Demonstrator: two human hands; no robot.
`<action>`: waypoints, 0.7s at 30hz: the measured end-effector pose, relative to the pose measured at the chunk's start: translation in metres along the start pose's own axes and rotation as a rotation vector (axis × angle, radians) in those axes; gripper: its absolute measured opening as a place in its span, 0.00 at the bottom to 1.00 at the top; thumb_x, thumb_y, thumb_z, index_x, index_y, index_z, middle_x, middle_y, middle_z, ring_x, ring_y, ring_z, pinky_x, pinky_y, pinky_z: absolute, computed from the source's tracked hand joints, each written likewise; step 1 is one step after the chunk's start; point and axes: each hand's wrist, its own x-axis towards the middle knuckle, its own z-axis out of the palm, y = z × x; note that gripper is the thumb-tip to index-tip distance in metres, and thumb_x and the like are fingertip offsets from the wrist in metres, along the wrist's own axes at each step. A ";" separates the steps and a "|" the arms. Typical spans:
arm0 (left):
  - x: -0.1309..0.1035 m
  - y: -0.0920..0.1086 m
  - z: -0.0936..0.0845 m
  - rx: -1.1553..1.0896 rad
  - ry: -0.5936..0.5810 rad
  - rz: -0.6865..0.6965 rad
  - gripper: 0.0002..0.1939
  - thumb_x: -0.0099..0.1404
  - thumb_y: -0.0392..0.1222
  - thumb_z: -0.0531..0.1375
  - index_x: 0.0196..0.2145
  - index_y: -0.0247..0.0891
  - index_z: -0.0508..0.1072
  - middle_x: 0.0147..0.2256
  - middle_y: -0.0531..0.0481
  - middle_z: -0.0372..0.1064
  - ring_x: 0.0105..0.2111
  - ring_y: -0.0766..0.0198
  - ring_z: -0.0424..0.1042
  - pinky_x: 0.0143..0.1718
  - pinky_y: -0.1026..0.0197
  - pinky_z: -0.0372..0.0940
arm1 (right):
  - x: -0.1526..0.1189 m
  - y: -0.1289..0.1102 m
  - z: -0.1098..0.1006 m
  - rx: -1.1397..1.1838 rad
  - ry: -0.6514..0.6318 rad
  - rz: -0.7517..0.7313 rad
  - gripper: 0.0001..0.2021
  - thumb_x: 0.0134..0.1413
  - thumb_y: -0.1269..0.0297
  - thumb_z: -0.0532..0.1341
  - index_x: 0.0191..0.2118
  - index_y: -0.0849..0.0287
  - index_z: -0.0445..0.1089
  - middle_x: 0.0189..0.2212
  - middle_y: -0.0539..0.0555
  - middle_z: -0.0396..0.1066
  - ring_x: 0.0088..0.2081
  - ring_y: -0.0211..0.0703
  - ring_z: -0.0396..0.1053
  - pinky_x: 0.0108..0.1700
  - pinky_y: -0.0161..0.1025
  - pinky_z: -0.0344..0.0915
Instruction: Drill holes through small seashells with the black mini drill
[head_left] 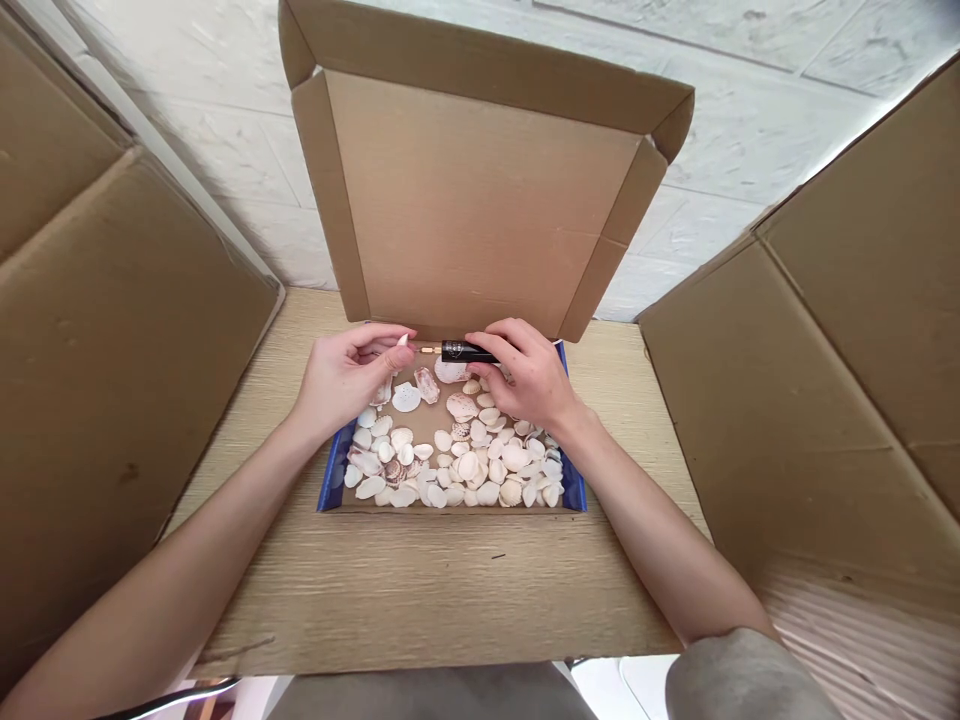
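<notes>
Between the thumb and fingers of my left hand [352, 372] is a small pale shell [403, 341], pinched near the back of the box. My right hand [527, 370] grips a black cylindrical tool [466, 351] lying level, its thin metallic tip pointing left toward the shell. A small gap seems to part the tip from the shell. Below both hands, many white and pinkish shells [469, 466] lie in the open cardboard box with blue sides [574, 485]. A white scallop shell [406, 398] rests near my left hand.
The box's raised brown lid [480, 190] stands against a white brick-patterned wall [750, 50]. Cardboard panels rise at left [112, 330] and right [810, 350]. A small dark sliver [498, 556] lies on the wooden table [420, 600] in front of the box.
</notes>
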 end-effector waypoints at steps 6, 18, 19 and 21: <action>0.001 -0.003 0.000 -0.018 0.006 -0.009 0.21 0.55 0.52 0.69 0.43 0.38 0.81 0.37 0.45 0.81 0.35 0.60 0.79 0.39 0.61 0.73 | -0.002 0.001 0.003 0.097 -0.070 0.032 0.13 0.65 0.60 0.58 0.51 0.61 0.68 0.42 0.59 0.72 0.42 0.45 0.69 0.45 0.44 0.71; -0.001 -0.004 -0.004 0.110 -0.147 0.082 0.17 0.58 0.51 0.69 0.43 0.42 0.81 0.38 0.51 0.81 0.33 0.65 0.77 0.34 0.66 0.70 | -0.002 -0.004 0.005 0.152 -0.276 0.070 0.20 0.64 0.51 0.57 0.55 0.59 0.66 0.43 0.58 0.72 0.43 0.44 0.71 0.43 0.42 0.70; -0.001 -0.005 -0.005 0.111 -0.147 0.077 0.17 0.58 0.51 0.69 0.43 0.42 0.81 0.37 0.51 0.81 0.32 0.65 0.77 0.34 0.66 0.69 | -0.003 -0.004 0.006 0.148 -0.283 0.067 0.20 0.64 0.53 0.58 0.55 0.59 0.65 0.44 0.58 0.72 0.44 0.45 0.70 0.44 0.42 0.70; -0.001 -0.005 -0.005 0.117 -0.144 0.068 0.17 0.58 0.52 0.68 0.43 0.41 0.81 0.37 0.51 0.81 0.32 0.65 0.77 0.33 0.67 0.69 | -0.003 -0.003 0.006 0.133 -0.292 0.065 0.17 0.66 0.58 0.57 0.56 0.59 0.64 0.45 0.57 0.71 0.44 0.45 0.70 0.46 0.42 0.70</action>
